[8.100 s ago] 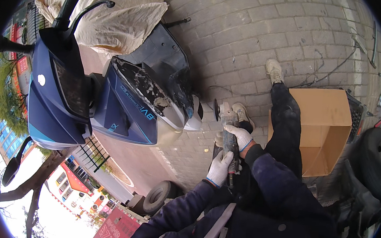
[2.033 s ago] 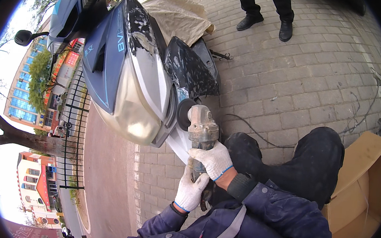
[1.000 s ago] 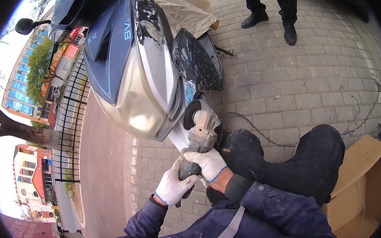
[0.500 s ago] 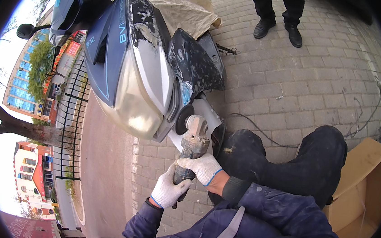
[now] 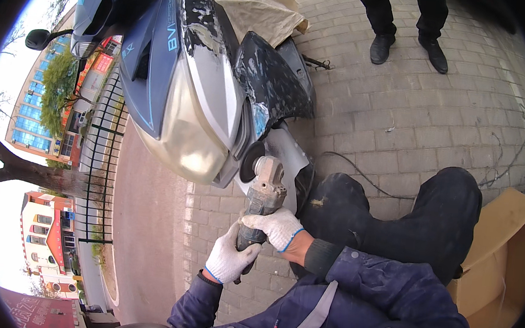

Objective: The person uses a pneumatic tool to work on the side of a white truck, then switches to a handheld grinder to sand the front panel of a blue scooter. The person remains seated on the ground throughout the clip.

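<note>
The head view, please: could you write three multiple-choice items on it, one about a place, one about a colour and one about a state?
1. Where is the grinder's disc?
A. against the scooter's panel
B. in the cardboard box
C. flat on the paving

2. What colour are the gloves?
A. black
B. white
C. red

3. How is the grinder held?
A. by the left hand alone
B. by the right hand alone
C. by both hands

Answers: 1 A, the disc meets the panel's lower edge; 2 B, both gloves look white; 3 C, both hands wrap its body.

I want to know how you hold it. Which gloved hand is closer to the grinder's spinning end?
The right white-gloved hand; it grips the grey angle grinder higher than the left gloved hand.
</note>
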`<state>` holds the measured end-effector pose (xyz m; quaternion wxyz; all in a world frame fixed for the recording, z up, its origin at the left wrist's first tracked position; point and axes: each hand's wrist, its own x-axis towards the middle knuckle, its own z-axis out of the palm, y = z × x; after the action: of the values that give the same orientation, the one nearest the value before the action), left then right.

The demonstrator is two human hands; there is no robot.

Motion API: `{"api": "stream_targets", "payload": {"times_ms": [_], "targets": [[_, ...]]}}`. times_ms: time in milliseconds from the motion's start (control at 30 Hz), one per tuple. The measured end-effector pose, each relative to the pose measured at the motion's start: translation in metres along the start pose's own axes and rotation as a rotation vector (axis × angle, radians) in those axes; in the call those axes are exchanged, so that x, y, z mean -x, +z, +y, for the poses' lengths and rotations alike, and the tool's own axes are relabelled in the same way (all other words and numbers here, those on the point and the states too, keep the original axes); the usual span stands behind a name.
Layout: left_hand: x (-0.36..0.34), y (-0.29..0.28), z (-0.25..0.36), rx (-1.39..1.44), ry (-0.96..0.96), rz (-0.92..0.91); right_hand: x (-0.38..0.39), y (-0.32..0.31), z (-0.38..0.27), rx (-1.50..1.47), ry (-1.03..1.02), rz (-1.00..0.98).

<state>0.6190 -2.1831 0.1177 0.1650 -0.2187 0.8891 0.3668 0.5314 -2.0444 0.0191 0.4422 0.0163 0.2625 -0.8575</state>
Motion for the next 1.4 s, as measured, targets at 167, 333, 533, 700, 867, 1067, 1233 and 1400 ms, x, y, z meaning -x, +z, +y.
{"api": "stream_targets", "payload": {"times_ms": [167, 333, 533, 700, 867, 1067, 1233, 1400], "targets": [[0.000, 0.002, 0.001, -0.041, 0.104, 0.042, 0.001, -0.003, -0.001, -0.054, 0.029, 0.010], [-0.009, 0.001, 0.005, -0.138, 0.072, 0.026, 0.000, -0.004, -0.006, -0.084, 0.009, -0.010], [0.003, 0.006, 0.010, -0.026, 0.007, 0.030, 0.004, -0.003, -0.004, -0.071, 0.014, -0.024], [-0.006, 0.004, 0.007, -0.162, 0.160, 0.089, 0.002, -0.002, -0.009, -0.057, -0.021, -0.013], [0.006, 0.011, 0.006, -0.012, -0.038, 0.023, 0.009, -0.006, -0.010, -0.037, 0.082, -0.014], [0.003, 0.034, 0.034, -0.259, 0.087, 0.181, 0.003, -0.028, -0.004, -0.274, -0.038, -0.105], [0.000, 0.059, 0.065, -0.335, 0.104, 0.263, -0.003, -0.047, -0.013, -0.557, 0.009, -0.142], [0.005, 0.072, 0.071, -0.316, 0.055, 0.317, -0.003, -0.051, -0.020, -0.586, 0.045, -0.213]]}}
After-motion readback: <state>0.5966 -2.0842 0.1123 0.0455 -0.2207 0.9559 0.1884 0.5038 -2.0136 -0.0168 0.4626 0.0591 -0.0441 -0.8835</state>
